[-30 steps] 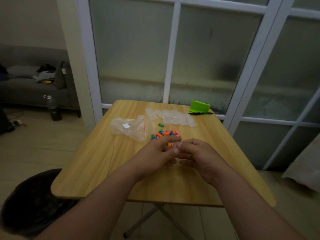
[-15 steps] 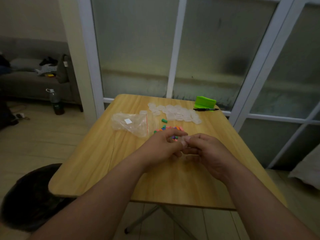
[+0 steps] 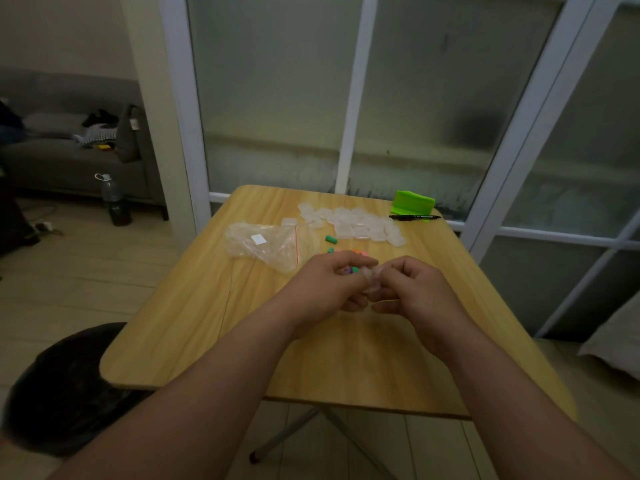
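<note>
My left hand [image 3: 327,285] and my right hand [image 3: 412,289] meet over the middle of the wooden table [image 3: 194,317]. Between their fingertips they pinch a small clear plastic piece [image 3: 372,280]. Small coloured pieces show inside my left hand's curled fingers. Just behind the hands lies a small pile of coloured pieces [image 3: 356,252], mostly hidden by my fingers. One green piece [image 3: 330,239] lies apart, farther back. A heap of small clear plastic pieces [image 3: 353,224] is spread near the table's far edge.
An open clear zip bag [image 3: 266,245] lies left of the hands. A green holder [image 3: 414,201] and a black pen [image 3: 414,217] sit at the far right corner. A glass door stands behind the table. A dark stool [image 3: 59,386] is at lower left, a bottle [image 3: 116,199] on the floor.
Both hands have stayed together over the table's middle, working on the small clear piece. My head has lifted a little, so the table sits lower in view.
</note>
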### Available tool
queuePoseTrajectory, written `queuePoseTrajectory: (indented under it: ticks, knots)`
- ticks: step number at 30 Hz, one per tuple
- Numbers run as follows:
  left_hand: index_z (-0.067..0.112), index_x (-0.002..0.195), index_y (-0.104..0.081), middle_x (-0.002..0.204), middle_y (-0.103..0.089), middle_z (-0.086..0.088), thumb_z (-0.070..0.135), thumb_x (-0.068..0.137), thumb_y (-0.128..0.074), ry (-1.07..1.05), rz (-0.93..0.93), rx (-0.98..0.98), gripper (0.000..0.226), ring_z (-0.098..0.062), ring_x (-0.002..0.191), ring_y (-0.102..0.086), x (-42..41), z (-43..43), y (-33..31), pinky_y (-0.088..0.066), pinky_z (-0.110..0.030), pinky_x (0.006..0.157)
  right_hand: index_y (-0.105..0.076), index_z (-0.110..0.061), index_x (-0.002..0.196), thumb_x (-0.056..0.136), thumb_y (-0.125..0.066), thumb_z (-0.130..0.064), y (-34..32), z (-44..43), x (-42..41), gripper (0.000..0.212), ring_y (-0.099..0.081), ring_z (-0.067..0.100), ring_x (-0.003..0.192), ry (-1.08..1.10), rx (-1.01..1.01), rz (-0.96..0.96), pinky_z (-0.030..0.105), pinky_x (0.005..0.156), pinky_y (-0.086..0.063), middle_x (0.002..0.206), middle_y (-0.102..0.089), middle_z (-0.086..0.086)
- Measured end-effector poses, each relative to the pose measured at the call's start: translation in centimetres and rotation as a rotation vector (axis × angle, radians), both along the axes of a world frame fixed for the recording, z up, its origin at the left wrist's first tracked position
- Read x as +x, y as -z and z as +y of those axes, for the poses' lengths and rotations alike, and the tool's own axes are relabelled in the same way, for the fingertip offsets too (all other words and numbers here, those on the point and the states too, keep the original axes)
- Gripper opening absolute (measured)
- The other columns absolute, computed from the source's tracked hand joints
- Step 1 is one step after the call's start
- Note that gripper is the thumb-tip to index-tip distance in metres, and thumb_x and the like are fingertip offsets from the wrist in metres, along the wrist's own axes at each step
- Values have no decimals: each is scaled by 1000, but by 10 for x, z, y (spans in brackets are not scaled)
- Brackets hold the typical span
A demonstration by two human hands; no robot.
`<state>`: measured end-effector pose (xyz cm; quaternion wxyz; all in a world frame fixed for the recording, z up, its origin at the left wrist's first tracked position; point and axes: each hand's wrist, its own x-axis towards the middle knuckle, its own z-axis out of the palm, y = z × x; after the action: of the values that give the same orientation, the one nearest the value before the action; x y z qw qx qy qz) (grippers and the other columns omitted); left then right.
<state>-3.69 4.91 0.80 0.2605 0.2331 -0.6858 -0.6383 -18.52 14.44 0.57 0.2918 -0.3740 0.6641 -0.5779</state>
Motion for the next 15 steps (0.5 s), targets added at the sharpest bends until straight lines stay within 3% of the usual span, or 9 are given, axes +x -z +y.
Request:
queuePoseTrajectory:
  ticks: [7,12,15]
  knots:
    - [10,129,-66,100,-77,-23,2,103,-45,-7,36,210,35,-26,87,-77,-1,-2,0,-65,-37,82,-78,-12,102,104,-60,-15,1,1,-5,18,-73,18,74,59,-38,-81,32,64,-59,87,-80,7]
    - [-5,123,-67,120,-71,-30,-4,100,-54,136,44,393,26,-29,98,-76,-3,8,-1,-65,-30,80,-78,-14,99,105,-64,-20,4,-2,-13,17,-66,20,69,140,-81,39,33,61,-53,80,-77,7]
    - [-4,114,-67,115,-74,-28,-15,95,-46,125,35,465,31,-31,100,-77,-9,15,2,-65,-28,76,-76,-13,96,106,-63,-28,4,-3,-16,23,-66,21,66,169,-86,74,33,59,-56,75,-74,11]
